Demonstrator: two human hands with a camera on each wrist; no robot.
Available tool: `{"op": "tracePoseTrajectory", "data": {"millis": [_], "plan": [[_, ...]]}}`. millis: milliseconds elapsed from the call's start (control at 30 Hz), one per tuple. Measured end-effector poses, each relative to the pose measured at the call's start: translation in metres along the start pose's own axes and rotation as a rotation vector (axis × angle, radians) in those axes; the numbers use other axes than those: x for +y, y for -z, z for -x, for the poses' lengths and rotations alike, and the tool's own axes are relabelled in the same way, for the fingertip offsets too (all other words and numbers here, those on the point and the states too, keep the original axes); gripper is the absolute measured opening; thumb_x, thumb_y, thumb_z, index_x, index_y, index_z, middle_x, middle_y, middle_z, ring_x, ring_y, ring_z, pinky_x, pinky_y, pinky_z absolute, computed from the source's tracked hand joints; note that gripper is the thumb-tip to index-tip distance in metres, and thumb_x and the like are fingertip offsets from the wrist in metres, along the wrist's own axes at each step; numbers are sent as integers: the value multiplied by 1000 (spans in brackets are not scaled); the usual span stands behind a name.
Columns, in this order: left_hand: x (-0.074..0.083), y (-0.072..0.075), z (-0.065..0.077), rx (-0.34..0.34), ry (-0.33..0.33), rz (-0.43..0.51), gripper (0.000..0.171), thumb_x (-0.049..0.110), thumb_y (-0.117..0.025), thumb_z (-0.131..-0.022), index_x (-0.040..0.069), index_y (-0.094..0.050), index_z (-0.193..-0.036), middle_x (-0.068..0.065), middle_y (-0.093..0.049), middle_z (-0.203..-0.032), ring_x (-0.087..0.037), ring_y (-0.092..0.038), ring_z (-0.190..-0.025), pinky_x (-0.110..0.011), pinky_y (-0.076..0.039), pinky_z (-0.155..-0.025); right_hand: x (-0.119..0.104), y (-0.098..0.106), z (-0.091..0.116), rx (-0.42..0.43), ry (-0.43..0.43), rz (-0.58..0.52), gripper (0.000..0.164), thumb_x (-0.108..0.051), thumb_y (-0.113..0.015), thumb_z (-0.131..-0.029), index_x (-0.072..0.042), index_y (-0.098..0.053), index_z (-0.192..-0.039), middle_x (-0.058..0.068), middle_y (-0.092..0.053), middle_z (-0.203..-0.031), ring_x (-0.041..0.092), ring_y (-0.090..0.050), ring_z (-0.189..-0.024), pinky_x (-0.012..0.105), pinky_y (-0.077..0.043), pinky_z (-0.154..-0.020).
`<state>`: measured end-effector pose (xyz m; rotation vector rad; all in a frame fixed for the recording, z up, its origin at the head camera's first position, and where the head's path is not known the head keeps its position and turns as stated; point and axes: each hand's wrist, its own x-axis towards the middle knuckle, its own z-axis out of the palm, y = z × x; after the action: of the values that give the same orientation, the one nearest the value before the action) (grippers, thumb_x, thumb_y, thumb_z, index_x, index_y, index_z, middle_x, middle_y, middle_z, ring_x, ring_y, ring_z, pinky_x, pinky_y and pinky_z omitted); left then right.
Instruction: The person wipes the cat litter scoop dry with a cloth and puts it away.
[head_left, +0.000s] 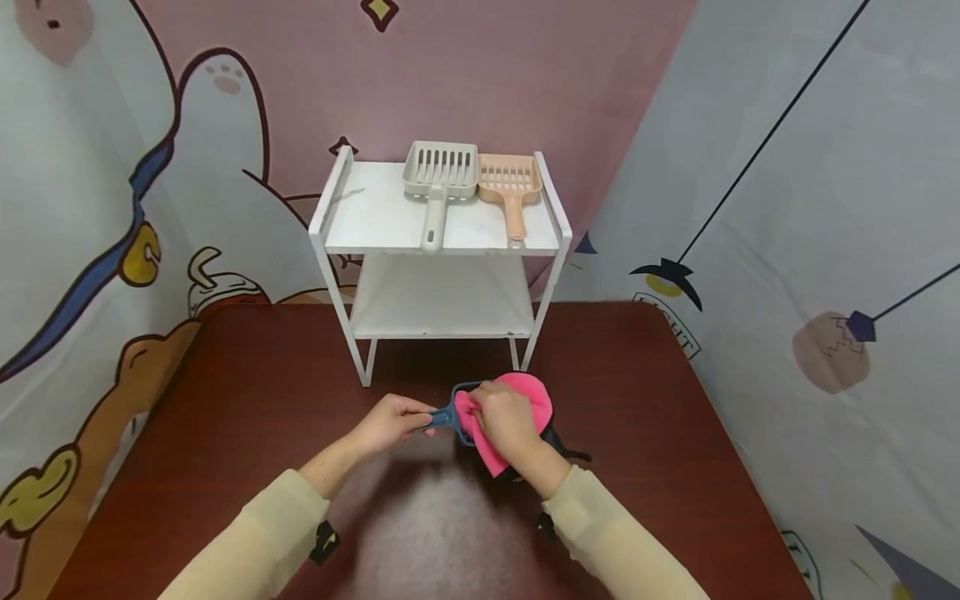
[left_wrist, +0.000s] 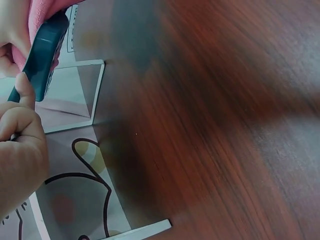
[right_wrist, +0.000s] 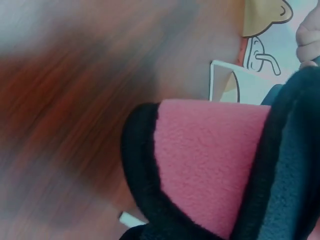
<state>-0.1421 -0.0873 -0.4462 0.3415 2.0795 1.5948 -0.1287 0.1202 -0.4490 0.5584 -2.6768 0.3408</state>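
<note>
A blue litter scoop (head_left: 446, 417) is held up above the table in front of the shelf. My left hand (head_left: 390, 425) pinches its handle between thumb and fingers. In my right hand (head_left: 508, 419) is a bright pink cloth (head_left: 534, 393) with black edging, bunched under curled fingers against the scoop's head. The cloth covers most of that head. From the left wrist, the scoop (left_wrist: 42, 57) appears side-on, tilted, its slots mostly hidden. Close to the right wrist camera, the cloth (right_wrist: 210, 160) hangs in a fold and blocks the view of the right fingers.
Behind the hands stands a white two-tier shelf (head_left: 442, 304). On its top lie an off-white slotted litter scoop (head_left: 435, 221) and a peach one (head_left: 513, 217), side by side. The dark red-brown table (head_left: 645, 500) reaches to cartoon-printed walls around it.
</note>
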Motion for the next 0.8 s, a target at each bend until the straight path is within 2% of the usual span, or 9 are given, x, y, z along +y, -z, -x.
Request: {"op": "tracePoseTrajectory", "data": {"millis": [100,267,333,400,500,567,667,800], "plan": [[2,0,1,-2,-3,-10,24,8,-56,-93,-9,-66,-107,-4,-65,-69,-5,-25,-42,-18,-24,-42,5,-1,1,49,37,54,6,-10,-71,-79,-14,-73,-83,-3,-64,-76,12,-59,-72,25,-50,-57],[2,6,4,-26,-15,-21,26,9,-55,-93,-8,-64,-111,4,-64,-68,-5,-23,-42,-18,-24,-43,25,-1,6,95,87,89,8,-8,-70,-81,-12,-73,-86,0,-65,-79,16,-59,-75,26,-52,-65],[1,11,6,-48,-12,-14,28,8,-55,-93,-10,-63,-113,6,-65,-69,-4,-23,-42,-18,-24,-43,39,0,9,93,40,83,9,-6,-69,-80,-11,-73,-86,1,-66,-80,18,-60,-76,30,-53,-66],[0,18,10,-67,-6,22,30,7,-53,-94,-12,-60,-115,7,-64,-69,-3,-22,-43,-18,-23,-43,55,4,12,86,-61,62,10,-6,-70,-79,-10,-73,-87,3,-68,-82,21,-63,-79,34,-53,-69],[2,26,14,-77,5,49,30,8,-53,-94,-14,-59,-115,7,-63,-69,-3,-23,-43,-18,-22,-44,78,12,16,98,-217,-14,14,-7,-74,-76,-7,-74,-90,7,-70,-85,25,-66,-82,40,-53,-71],[3,29,14,-77,15,43,31,10,-53,-94,-13,-59,-115,6,-64,-70,-3,-23,-44,-18,-22,-44,86,19,15,139,-274,-73,18,-10,-77,-75,-6,-74,-92,10,-71,-88,27,-67,-84,42,-53,-72],[0,31,13,-66,32,-30,32,12,-53,-95,-10,-60,-116,1,-68,-74,-4,-22,-43,-19,-24,-44,82,31,9,199,-262,-166,23,-13,-79,-73,-5,-74,-94,10,-71,-90,27,-67,-84,42,-54,-73],[-5,28,9,-58,44,-81,29,9,-53,-94,-10,-62,-114,-7,-70,-77,-4,-22,-42,-19,-24,-44,54,34,-3,220,-160,-240,24,-14,-81,-71,-7,-74,-93,7,-72,-90,23,-67,-86,39,-54,-75]]}}
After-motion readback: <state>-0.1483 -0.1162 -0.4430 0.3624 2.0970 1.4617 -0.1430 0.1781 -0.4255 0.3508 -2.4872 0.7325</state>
